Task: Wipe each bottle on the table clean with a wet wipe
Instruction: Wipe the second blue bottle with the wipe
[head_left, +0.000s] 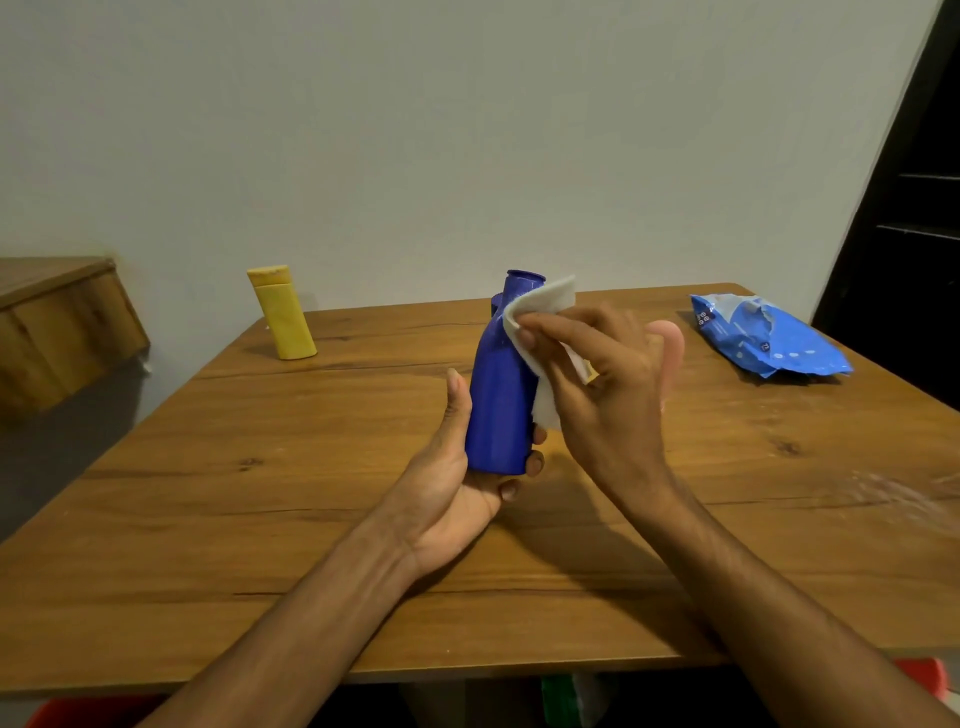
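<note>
My left hand grips the base of a blue bottle and holds it upright above the wooden table. My right hand holds a white wet wipe against the bottle's upper right side, near the neck. A yellow bottle stands tilted-looking at the back left of the table. A pink bottle is mostly hidden behind my right hand. Another dark bottle top peeks out behind the blue bottle.
A blue wet-wipe pack lies at the back right of the table. A wooden shelf juts from the wall at left. A dark doorway or cabinet stands at the right. Red and green items sit under the table's front edge.
</note>
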